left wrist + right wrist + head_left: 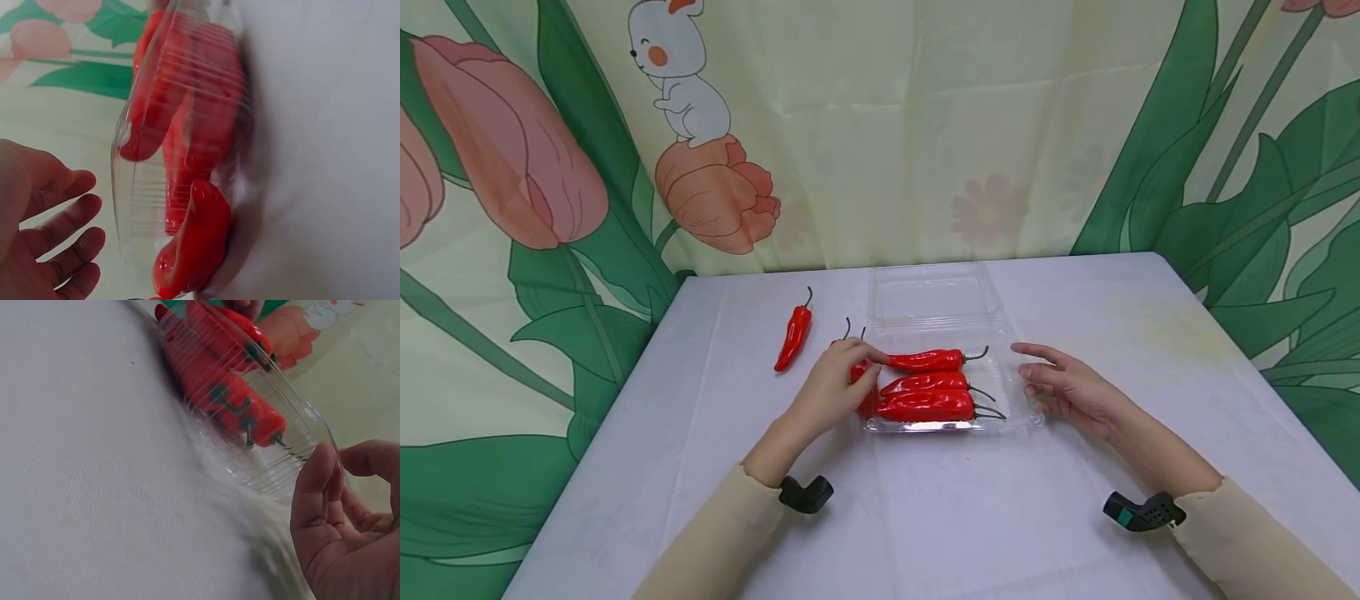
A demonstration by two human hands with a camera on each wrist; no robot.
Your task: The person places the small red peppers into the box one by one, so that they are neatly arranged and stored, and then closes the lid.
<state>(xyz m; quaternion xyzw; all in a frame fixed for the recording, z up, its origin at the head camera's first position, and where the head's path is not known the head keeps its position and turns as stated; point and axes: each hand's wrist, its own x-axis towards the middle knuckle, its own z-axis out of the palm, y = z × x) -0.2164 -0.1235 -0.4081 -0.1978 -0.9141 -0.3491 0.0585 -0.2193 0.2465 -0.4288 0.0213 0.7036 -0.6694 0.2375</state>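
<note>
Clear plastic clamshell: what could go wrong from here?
One glossy red pepper appears to rise above the rim of the clear plastic clamshell, so its lid may not close.
The left hand, near another red pepper at the clamshell's left end, could knock it.
The right hand at the right rim might shift the clamshell.

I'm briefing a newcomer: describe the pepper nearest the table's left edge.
On the white table, find the clear plastic clamshell. Well left of it lies the red chili pepper, stem toward the floral backdrop, the only pepper lying alone.
</note>
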